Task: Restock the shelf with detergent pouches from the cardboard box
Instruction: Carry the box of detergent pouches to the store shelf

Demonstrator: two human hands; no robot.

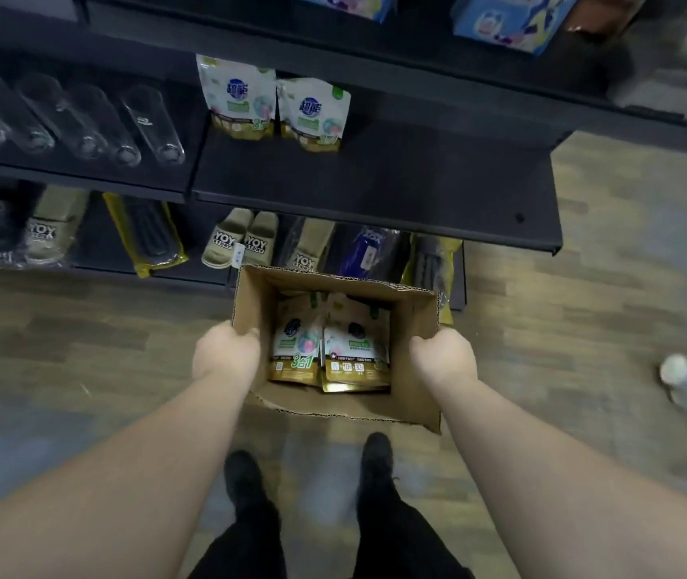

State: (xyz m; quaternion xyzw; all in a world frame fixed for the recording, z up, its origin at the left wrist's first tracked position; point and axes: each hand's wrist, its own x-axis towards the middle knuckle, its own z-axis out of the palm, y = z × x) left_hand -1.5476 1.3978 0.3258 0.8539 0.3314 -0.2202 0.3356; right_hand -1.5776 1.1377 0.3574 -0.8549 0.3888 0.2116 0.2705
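An open cardboard box hangs above the wooden floor in front of the black shelf. My left hand grips its left wall and my right hand grips its right wall. Inside lie white-and-gold detergent pouches, at least two, flat on the bottom. Two matching pouches stand upright at the back left of the middle shelf board; the board to their right is bare.
Clear glass tumblers lie on the shelf section at left. Slippers in bags fill the bottom shelf behind the box. Blue packs sit on the upper shelf. Another person's shoe shows at right. My black shoes stand below the box.
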